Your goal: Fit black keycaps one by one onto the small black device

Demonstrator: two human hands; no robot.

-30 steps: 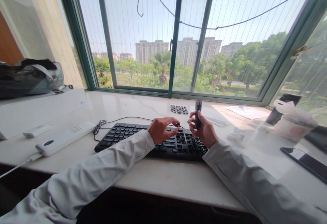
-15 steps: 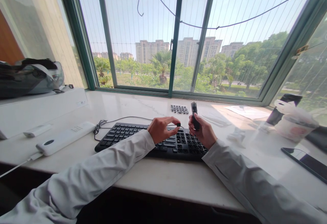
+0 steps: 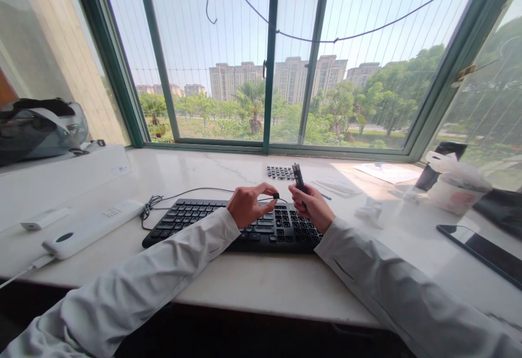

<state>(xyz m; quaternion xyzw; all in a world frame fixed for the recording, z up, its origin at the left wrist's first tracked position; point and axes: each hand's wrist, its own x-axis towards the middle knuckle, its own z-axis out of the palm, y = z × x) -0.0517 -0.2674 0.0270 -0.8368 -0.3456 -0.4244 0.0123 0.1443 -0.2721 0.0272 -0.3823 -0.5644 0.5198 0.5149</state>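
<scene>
Midway, by the look of it — left hand [image 3: 247, 205] pinches a small black keycap [image 3: 276, 196] between thumb and forefinger, held just above the right end of the black keyboard [image 3: 212, 221]. Grip closed tight on the cap, other fingers curled. Right hand [image 3: 312, 205] is wrapped around a slim dark tool [image 3: 298, 176], probably a key puller, standing nearly upright and tilted a little left; grip shut around its lower half.

Progress, as a judgement: a loose set of keycaps [image 3: 280, 172] lies in neat rows on the surface beyond the keyboard, near the window frame, so a fair batch is already off. Most keys look seated; whether gaps show under the hands I cannot tell.

Surface — pale marble-like sill [image 3: 244, 284], wide, sunlit on the right. Keyboard cable [image 3: 179, 193] loops off to the left. A white power bank [image 3: 92, 228] sits left of the keyboard, a dark phone [image 3: 477, 249] flat at far right, papers [image 3: 385, 172] near the glass, a white plastic bag [image 3: 459, 184] beside a dark bottle.

Room: bay window with green frames [image 3: 267, 75], towers and trees outside.
</scene>
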